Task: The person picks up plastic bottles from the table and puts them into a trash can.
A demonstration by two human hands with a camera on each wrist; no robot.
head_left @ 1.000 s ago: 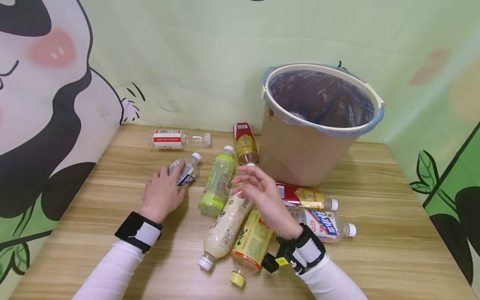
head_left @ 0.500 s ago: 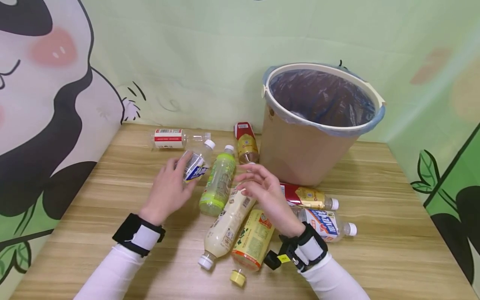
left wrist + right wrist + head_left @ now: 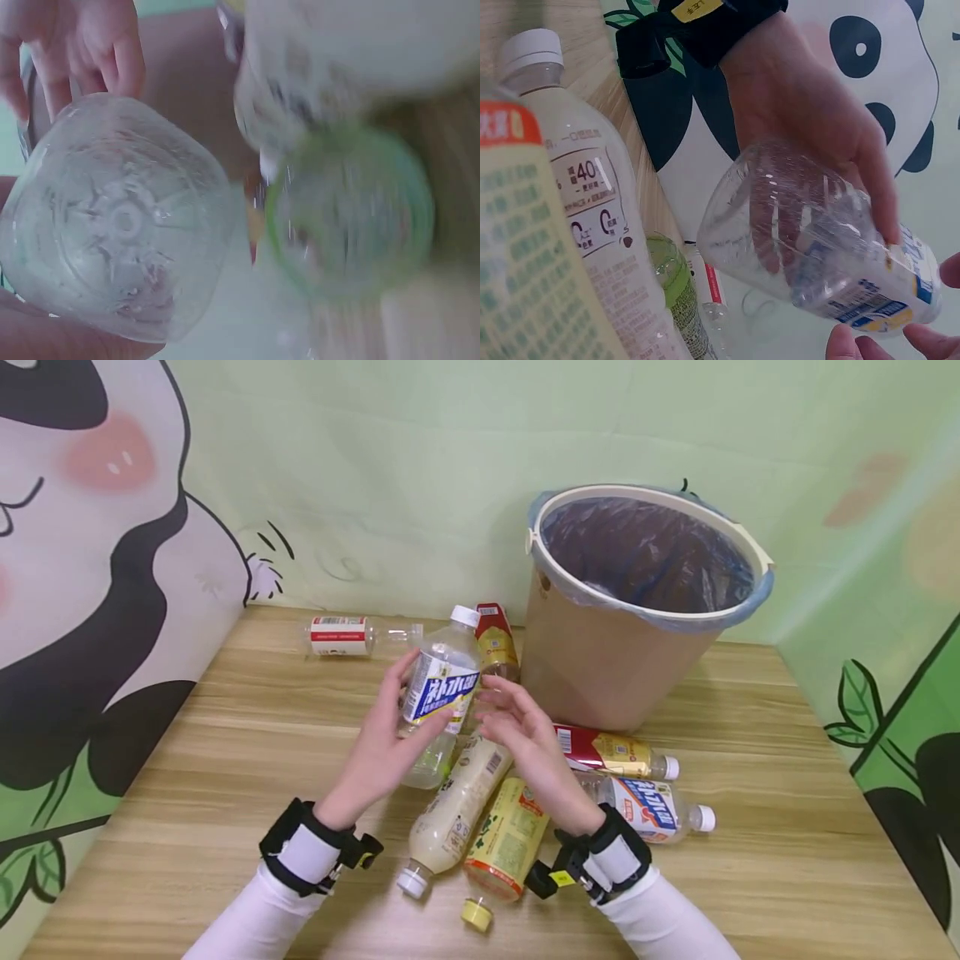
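My left hand (image 3: 378,760) grips a clear plastic bottle (image 3: 442,689) with a blue and white label and white cap. Thumb and fingers lie round its middle, and the cap points up and away. In the left wrist view the bottle's round base (image 3: 124,217) faces the camera. My right hand (image 3: 536,752) hovers close to the bottle's right side, fingers loosely bent and holding nothing. Below it lie a cream-coloured bottle (image 3: 457,810) and a yellow-labelled bottle (image 3: 508,839). A green bottle (image 3: 349,214) is mostly hidden behind the held bottle in the head view.
A tall bin (image 3: 600,668) with a plastic liner stands at the back right. Two red-and-gold bottles (image 3: 611,752) lie near it, one behind the held bottle. An orange-and-blue-labelled bottle (image 3: 648,810) lies right; a red-and-white-labelled bottle (image 3: 339,636) lies back left.
My left hand has lifted the blue-and-white-labelled bottle from the table and carried it right, over the green bottle, tilting it more upright. My right hand has hardly moved.
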